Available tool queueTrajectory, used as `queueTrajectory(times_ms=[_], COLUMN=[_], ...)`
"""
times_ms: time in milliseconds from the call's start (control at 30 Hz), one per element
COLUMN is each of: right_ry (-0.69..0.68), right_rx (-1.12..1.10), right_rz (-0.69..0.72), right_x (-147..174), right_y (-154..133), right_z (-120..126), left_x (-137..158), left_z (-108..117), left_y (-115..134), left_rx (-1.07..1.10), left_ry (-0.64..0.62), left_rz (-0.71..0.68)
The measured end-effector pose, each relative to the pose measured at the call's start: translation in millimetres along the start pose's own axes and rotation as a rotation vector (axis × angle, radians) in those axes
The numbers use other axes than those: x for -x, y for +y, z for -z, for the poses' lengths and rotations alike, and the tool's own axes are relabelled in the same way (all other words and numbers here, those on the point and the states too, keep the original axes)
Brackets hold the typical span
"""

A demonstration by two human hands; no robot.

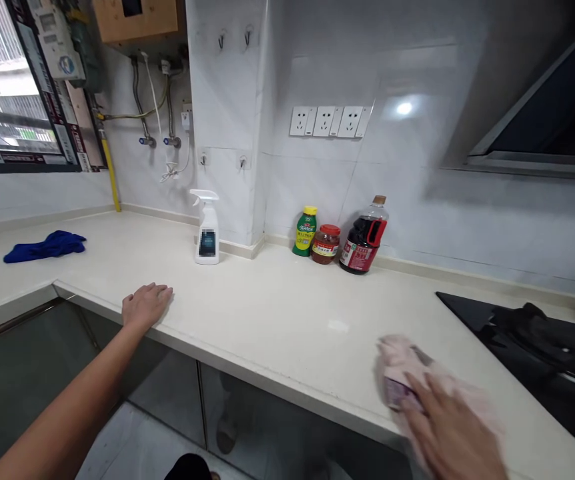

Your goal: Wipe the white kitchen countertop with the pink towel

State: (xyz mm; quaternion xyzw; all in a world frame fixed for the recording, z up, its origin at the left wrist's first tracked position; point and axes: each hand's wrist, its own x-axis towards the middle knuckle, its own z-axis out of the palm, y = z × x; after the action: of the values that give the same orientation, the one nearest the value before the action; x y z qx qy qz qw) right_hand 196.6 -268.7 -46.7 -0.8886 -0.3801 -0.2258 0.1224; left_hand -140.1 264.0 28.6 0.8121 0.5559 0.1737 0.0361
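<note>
There are two cloths here, one pink and one blue. The pink cloth is on the counter, under the right hand, and pokes out past its fingertips. The blue cloth lies in a heap to the left of the left hand, farther off than its fingers.

One white spray bottle stands up, ahead of the left fingers and a bit to their right. Three more things stand in a row by the wall, far past the right fingers and to their left: one green bottle, one jar with a red lid, and one big dark bottle. One black stove is to the right of the right fingers. Three wall sockets are high above the fingers.

The left arm reaches up from the bottom left corner. Its hand rests palm down at the counter's edge, fingers loose and holding nothing. The right hand has its back up, and its fingers point ahead and left over the pink cloth. It is blurry, so I cannot tell if they squeeze it or just press.
</note>
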Motion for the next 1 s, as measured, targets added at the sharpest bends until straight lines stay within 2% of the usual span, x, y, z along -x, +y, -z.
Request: queueTrajectory(times_ms=[133, 200, 267, 333, 433, 533, 633, 867, 1000], right_ry=[-0.242, -0.303, -0.305, -0.296, -0.355, -0.364, -0.292, -0.225, -0.174], right_rx=[-0.090, -0.148, -0.237, -0.316, -0.336, -0.286, -0.245, -0.210, -0.227], right_rz=[0.156, 0.251, 0.368, 0.497, 0.651, 0.702, 0.660, 0.553, 0.592], right_x=[-23.7, -29.2, -30.2, -30.0, -36.0, -52.2, -67.9, -69.3, -60.6], right_y=[-127.2, -182.2, -226.1, -257.4, -283.0, -293.9, -305.8, -352.8, -344.3], right_z=[13.0, 19.1, 23.0, 26.0, 34.5, 44.5, 41.3, 1.5, -0.6], left_x=[1.1, 1.3, 1.5, 1.8, 2.6, 3.0, 2.3, -1.8, -1.5], left_z=[-0.5, -0.1, 0.6, 1.5, 3.0, 3.7, 3.1, 0.9, 3.2], left_y=[-0.6, -0.9, -0.6, 0.1, 0.9, 1.3, 1.6, -1.2, -1.6], left_rx=[-0.014, -0.011, -0.007, -0.004, -0.005, -0.010, -0.011, -0.017, -0.034], left_ry=[0.008, 0.019, 0.030, 0.039, 0.042, 0.040, 0.053, 0.059, 0.041], left_rz=[-0.009, -0.008, 0.001, 0.009, 0.010, 0.003, 0.018, 0.017, 0.005])
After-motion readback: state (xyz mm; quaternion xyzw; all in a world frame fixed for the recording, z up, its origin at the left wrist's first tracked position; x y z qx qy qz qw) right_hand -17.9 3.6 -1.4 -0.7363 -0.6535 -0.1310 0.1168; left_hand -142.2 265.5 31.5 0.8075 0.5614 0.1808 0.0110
